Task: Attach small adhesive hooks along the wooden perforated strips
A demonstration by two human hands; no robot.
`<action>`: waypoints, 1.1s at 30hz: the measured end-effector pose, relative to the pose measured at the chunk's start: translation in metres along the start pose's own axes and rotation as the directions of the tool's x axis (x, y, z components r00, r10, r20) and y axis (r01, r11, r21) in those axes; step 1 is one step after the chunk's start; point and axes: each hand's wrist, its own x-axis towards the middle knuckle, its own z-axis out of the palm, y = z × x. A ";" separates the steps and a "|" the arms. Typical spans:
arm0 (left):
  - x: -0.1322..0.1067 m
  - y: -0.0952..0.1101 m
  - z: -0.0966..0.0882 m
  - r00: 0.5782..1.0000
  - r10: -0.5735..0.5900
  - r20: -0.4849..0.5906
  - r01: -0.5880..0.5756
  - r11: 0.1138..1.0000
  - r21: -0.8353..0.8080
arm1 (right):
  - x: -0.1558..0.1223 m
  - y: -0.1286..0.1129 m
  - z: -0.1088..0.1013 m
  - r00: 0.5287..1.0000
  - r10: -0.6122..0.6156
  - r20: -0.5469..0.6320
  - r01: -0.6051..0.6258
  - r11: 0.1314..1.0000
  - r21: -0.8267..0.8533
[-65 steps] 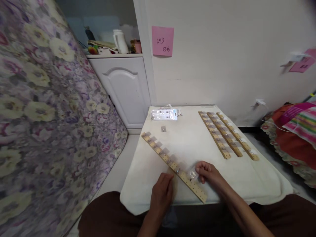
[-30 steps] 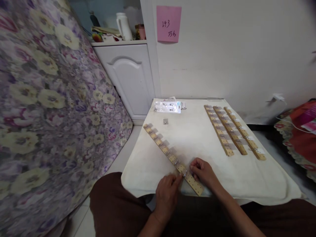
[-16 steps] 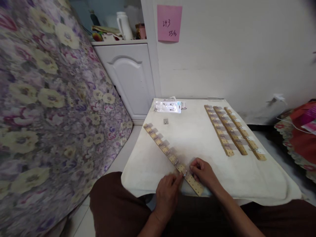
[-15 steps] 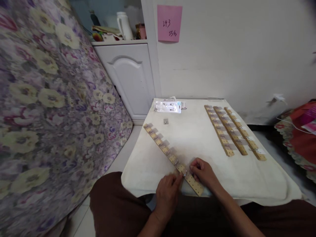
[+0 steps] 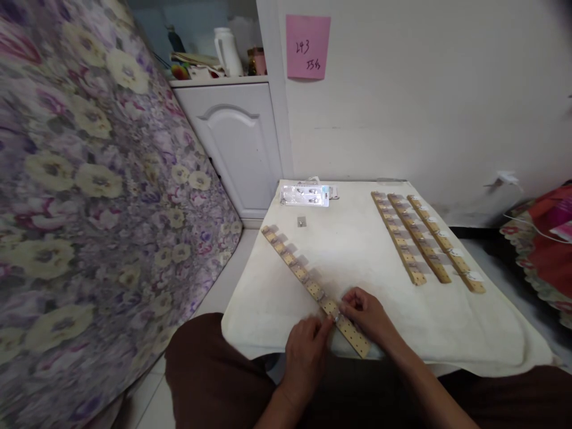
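Note:
A long tan perforated strip lies slantwise on the cream cloth-covered table, with small clear packets fixed along it. My left hand presses its curled fingers against the strip's near part from the left. My right hand pinches at the same spot from the right, fingers closed on a small clear packet at the strip. Both hands meet near the table's front edge.
Three more tan strips lie side by side at the table's right. A clear blister pack and a small metal piece sit at the far left. A floral mattress leans at left; a white cabinet stands behind.
Since 2.2 s ago both hands closed in on the strip, the right hand bringing the clear packet onto it. In the last second only the view shifted slightly.

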 end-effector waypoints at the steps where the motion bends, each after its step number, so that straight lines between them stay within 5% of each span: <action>1: 0.000 0.000 0.000 1.000 -0.005 0.013 0.005 1.000 0.002 | 0.000 0.000 0.000 1.000 0.000 -0.002 0.000 1.000 -0.001; 15: 0.000 -0.001 0.002 0.999 -0.018 0.048 0.019 1.000 -0.020 | 0.004 0.001 0.001 0.999 -0.019 0.040 0.017 0.998 0.053; 23: 0.000 0.001 0.001 0.983 -0.089 0.161 0.087 0.996 0.020 | 0.002 0.001 0.000 0.997 0.003 0.072 -0.012 0.993 0.119; 33: -0.004 -0.002 0.005 0.997 -0.038 0.060 0.037 0.999 0.010 | -0.002 -0.002 -0.002 0.998 -0.012 0.057 0.002 0.988 0.157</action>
